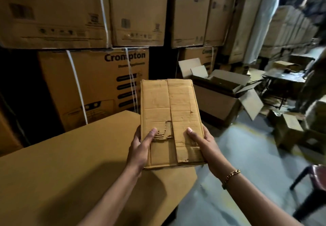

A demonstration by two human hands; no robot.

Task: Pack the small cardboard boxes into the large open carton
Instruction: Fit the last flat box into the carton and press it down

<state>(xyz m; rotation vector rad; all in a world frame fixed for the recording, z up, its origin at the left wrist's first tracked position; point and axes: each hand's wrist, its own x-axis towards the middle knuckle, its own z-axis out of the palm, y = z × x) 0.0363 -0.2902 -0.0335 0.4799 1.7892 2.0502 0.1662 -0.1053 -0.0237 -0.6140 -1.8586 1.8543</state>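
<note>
Head view. A small cardboard box [169,120] is held in the air at centre frame, broad face up, long side running near to far. Its top is worn, with a tape strip down the middle and a torn patch of outer paper by the left thumb.

Left hand [139,150] grips the near-left edge — thumb flat on top, fingers wrapped under the box and hidden. Right hand [204,146] grips the near-right edge the same way, thumb on top, fingers out of sight beneath. A gold chain bracelet [231,175] is on the right wrist.

Below and to the left lies a broad flat cardboard surface [70,164]. The box is held over its right part.

The large open carton [220,102] stands on the grey floor [247,155], right of the held box and farther away, flaps spread outward. Its contents cannot be made out. The box is outside it and not touching it.

Along the far wall are stacked brown cartons [98,84] bound with white straps — one is printed "Crompton". The far right is blurred: a dark table [282,77] and loose boxes [289,128] on the floor. A dark chair [316,172] is at the near right edge.
</note>
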